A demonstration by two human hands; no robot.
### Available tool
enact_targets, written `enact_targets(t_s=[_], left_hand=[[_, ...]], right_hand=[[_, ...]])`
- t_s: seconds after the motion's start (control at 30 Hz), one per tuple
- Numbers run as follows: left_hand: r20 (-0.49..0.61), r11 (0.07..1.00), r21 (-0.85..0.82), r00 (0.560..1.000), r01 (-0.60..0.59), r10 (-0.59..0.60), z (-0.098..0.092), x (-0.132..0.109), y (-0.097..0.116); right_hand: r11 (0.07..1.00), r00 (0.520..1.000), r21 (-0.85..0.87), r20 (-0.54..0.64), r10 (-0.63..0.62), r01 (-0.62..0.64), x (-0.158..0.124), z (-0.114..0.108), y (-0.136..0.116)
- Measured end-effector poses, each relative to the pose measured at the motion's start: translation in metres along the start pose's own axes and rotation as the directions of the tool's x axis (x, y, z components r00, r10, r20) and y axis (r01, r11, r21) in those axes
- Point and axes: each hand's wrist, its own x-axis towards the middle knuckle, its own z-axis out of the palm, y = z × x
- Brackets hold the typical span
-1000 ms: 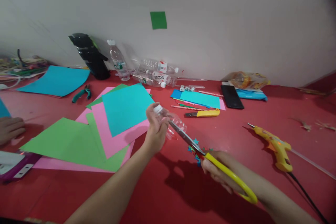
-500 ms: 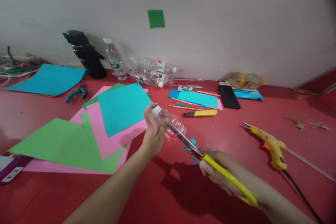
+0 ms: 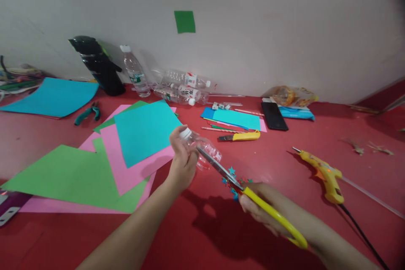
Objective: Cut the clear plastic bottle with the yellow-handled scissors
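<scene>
My left hand (image 3: 183, 160) is closed around a clear plastic bottle piece (image 3: 207, 149) with a white cap, its neck end toward the upper left. In my right hand (image 3: 262, 204) are yellow-handled scissors (image 3: 275, 215). Their blades reach up and left to the plastic beside my left fingers; whether the tips grip the plastic, I cannot make out. Under the blades, small star-shaped cutouts (image 3: 232, 171) in blue and green lie scattered on the red table (image 3: 177, 240).
Coloured paper sheets (image 3: 72, 173) spread at left, near pliers (image 3: 87, 114). A black flask (image 3: 103, 67) and several plastic bottles (image 3: 136, 71) line the wall. A yellow cutter (image 3: 242, 136), a phone (image 3: 274, 116) and a corded glue gun (image 3: 319, 173) lie to the right.
The view has shifted slightly, so the surroundings sit a little further left. Both hands keep nearly the same pose, with the scissors still against the bottle piece.
</scene>
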Motion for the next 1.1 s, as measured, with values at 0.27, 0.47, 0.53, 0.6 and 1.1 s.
enact_targets(t_s=[0.27, 0.47, 0.53, 0.6, 1.1], left_hand=[[0.028, 0.999, 0.023, 0.999, -0.028, 0.027, -0.001, -0.003, -0.003], [0.010, 0.999, 0.038, 1.000, -0.015, 0.015, -0.002, -0.003, -0.004], [0.018, 0.999, 0.033, 1.000, -0.017, 0.017, -0.002, -0.004, -0.005], [0.041, 0.999, 0.037, 0.999, -0.024, 0.022, -0.002, -0.006, -0.006], [0.119, 0.969, 0.212, 0.988, -0.126, 0.102, 0.001, -0.006, 0.000]], right_hand=[[1.000, 1.000, -0.001, 0.026, 0.010, -0.010, 0.002, 0.000, -0.011], [0.998, 0.998, -0.004, 0.011, 0.066, -0.066, 0.001, -0.001, -0.013], [0.996, 0.996, 0.004, 0.008, 0.092, -0.092, 0.000, -0.001, -0.010], [0.996, 0.996, 0.013, 0.005, 0.087, -0.087, 0.000, -0.001, -0.007], [0.992, 0.999, -0.123, -0.026, -0.042, 0.038, 0.001, -0.005, -0.026]])
